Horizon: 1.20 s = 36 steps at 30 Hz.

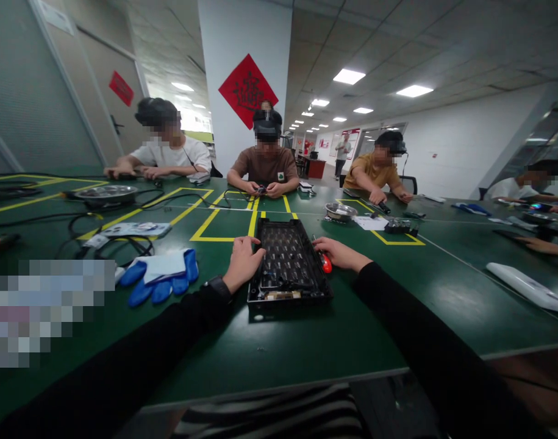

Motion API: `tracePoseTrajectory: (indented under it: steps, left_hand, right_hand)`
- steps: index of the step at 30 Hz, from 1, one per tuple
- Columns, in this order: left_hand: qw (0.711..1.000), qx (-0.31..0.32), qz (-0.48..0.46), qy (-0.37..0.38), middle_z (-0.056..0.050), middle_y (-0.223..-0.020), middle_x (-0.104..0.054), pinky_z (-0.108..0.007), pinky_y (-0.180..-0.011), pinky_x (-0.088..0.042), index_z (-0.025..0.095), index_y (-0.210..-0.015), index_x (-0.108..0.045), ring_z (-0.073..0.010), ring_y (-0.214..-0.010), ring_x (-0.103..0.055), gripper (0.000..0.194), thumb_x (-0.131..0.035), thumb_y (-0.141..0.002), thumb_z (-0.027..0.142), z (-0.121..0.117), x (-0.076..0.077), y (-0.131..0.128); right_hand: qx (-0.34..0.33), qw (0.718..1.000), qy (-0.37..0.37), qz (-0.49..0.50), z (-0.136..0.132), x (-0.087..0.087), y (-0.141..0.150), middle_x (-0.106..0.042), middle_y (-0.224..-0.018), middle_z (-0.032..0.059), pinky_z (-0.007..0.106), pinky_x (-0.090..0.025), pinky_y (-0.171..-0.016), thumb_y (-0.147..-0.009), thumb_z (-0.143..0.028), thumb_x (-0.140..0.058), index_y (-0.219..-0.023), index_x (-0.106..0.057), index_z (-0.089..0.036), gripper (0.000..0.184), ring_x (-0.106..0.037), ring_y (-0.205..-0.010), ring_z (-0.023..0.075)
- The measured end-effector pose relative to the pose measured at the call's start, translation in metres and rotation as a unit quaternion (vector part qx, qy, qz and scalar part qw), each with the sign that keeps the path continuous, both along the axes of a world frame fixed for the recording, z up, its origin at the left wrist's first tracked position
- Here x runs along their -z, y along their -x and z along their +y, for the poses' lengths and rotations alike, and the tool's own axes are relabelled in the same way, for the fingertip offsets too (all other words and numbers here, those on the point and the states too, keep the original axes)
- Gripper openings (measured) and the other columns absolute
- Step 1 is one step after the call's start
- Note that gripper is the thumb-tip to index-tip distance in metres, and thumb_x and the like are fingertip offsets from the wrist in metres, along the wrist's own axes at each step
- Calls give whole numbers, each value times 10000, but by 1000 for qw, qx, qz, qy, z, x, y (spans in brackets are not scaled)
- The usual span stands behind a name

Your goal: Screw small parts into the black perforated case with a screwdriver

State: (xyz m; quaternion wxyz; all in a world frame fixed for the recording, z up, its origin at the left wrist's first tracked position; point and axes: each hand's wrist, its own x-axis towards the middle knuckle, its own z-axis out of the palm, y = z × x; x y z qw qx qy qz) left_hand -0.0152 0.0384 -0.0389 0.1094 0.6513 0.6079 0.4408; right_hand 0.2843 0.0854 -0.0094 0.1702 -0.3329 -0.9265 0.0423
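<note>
In front of me on the green table lies an open black plastic device casing (285, 256), with rows of small shiny parts inside and a pale strip at its near end. My left hand (244, 262) grips the casing's left wall, thumb over the rim. On the other side, my right hand (341, 253) is closed around a small red-handled tool (325, 263), apparently a screwdriver, held against the casing's right edge. A thin metal end shows above the fingers; the rest of the tool is hidden by the hand.
Blue-and-white work gloves (162, 277) lie left of the casing, near black cables and a flat pale board (135, 230). A metal bowl (340, 211), a paper sheet (370, 223) and a white case (528, 286) are rightward. Several people work around the table (279, 356).
</note>
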Motion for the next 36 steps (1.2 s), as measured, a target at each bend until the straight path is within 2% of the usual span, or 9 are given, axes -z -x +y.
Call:
tracePoseTrajectory:
  steps: [9,12,15,17,19,22,25,30,36]
  left_hand:
    - [998,17,-37,52,-89,-1075,-417,-369,-989,-346,169,-962,-523,-209,-1071,-468,231,-502,-764,285,-1,-1,-1]
    - [999,5,-23,31,-87,-1055,-441,-372,-984,-345,168,-955,-535,-215,-1080,-460,229,-506,-767,294,-2,-2,-2]
    - [1000,-1,-7,-4,-80,-1051,-469,-375,-970,-354,176,-954,-549,-217,-1076,-461,227,-517,-768,301,-5,-6,-3]
    - [999,3,-1,-32,-72,-1056,-493,-375,-954,-363,184,-952,-562,-216,-1059,-470,218,-529,-766,293,-9,-12,-3]
    - [997,26,-2,-67,-60,-1034,-532,-361,-938,-368,188,-944,-578,-209,-1037,-482,197,-519,-783,286,-16,-20,-4]
    - [987,122,-31,-102,-43,-958,-590,-314,-881,-388,186,-946,-590,-175,-940,-524,260,-377,-884,322,-32,-33,-6]
    - [972,214,-20,-92,-18,-783,-591,-275,-783,-392,177,-841,-603,-151,-791,-527,395,-261,-929,355,-49,-41,-10]
    - [948,316,21,-29,14,-690,-530,-227,-627,-346,155,-731,-559,-114,-648,-454,369,-371,-893,428,-62,-44,-16]
    - [935,353,-17,30,33,-599,-443,-203,-534,-292,135,-754,-554,-92,-557,-383,375,-398,-875,454,-58,-41,-16]
  right_hand:
    - [47,995,-66,51,-8,4,3,-588,-1197,79,369,-401,-952,-811,-89,-465,-1003,-627,-212,279,-534,-1115,214]
    - [74,978,-98,171,-12,-6,-1,-544,-1261,92,395,-368,-997,-801,-81,-432,-1019,-606,-193,300,-494,-1179,213]
    - [90,921,-114,362,-22,-27,16,-557,-1224,112,411,-384,-984,-814,-178,-476,-1018,-573,-186,226,-515,-1149,219]
    - [72,867,-62,489,-32,-40,41,-604,-1117,97,387,-458,-889,-819,-282,-519,-1003,-532,-194,204,-613,-964,194]
    - [14,821,59,568,-46,-47,71,-644,-921,42,336,-521,-702,-835,-372,-502,-1003,-461,-218,231,-649,-685,147]
    - [-52,778,249,574,-65,-46,108,-617,-714,-22,260,-499,-501,-829,-480,-484,-986,-405,-229,306,-609,-483,121]
    - [-62,754,359,547,-76,-37,122,-592,-636,-40,219,-455,-415,-818,-540,-469,-981,-393,-225,363,-593,-428,122]
    - [-108,718,432,536,-83,-28,118,-587,-636,-24,254,-474,-438,-894,-458,-335,-1048,-405,-205,304,-584,-438,130]
    - [-122,692,462,541,-90,-29,115,-590,-694,-19,243,-485,-488,-902,-331,-356,-1195,-388,-203,321,-554,-482,102]
